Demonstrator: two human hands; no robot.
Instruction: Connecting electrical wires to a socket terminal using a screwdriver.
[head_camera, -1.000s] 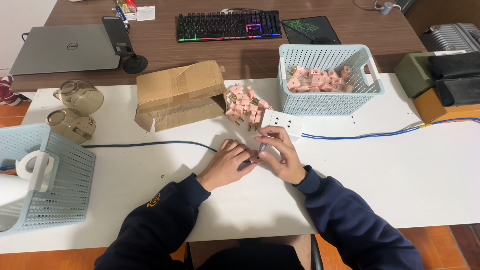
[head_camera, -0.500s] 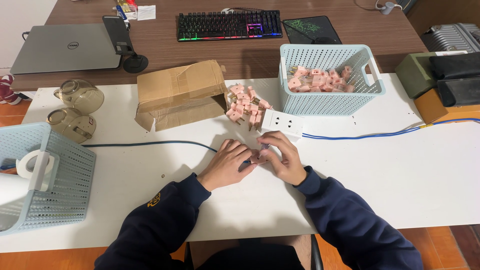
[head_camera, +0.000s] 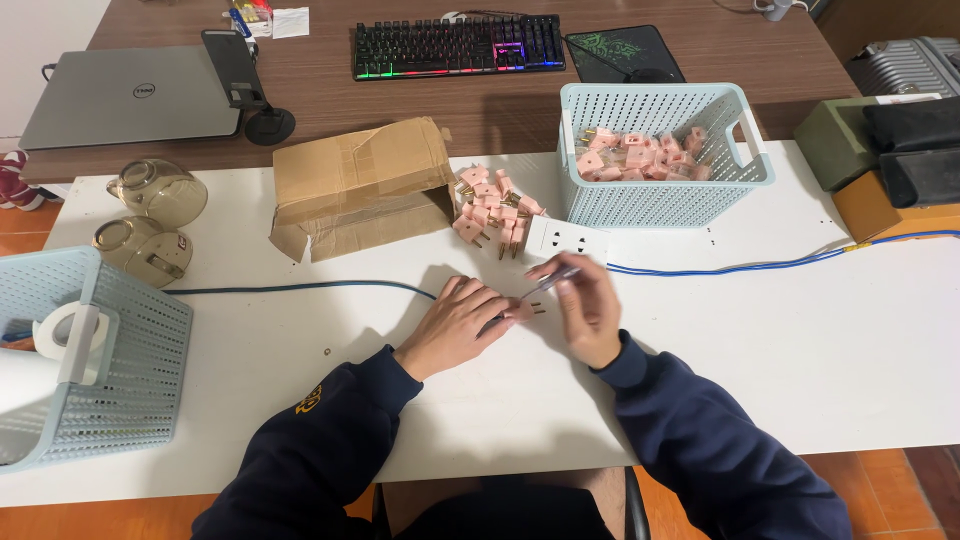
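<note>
On the white table (head_camera: 800, 380) — two baskets, both hands' fingers pinching one pink plug (head_camera: 527, 309).

Bare table (head_camera: 800, 340) right of the hands – pink plugs (head_camera: 490, 205), socket strip (head_camera: 565, 240) block ahead

Even, fairly bright indoor light falls from above onto the white table (head_camera: 800, 340), which shows no harsh glare. Soft shadows gather under the hands and beside the cardboard box (head_camera: 360, 180). Focus is sharp throughout, with slight wide-angle bending at the edges.
</note>
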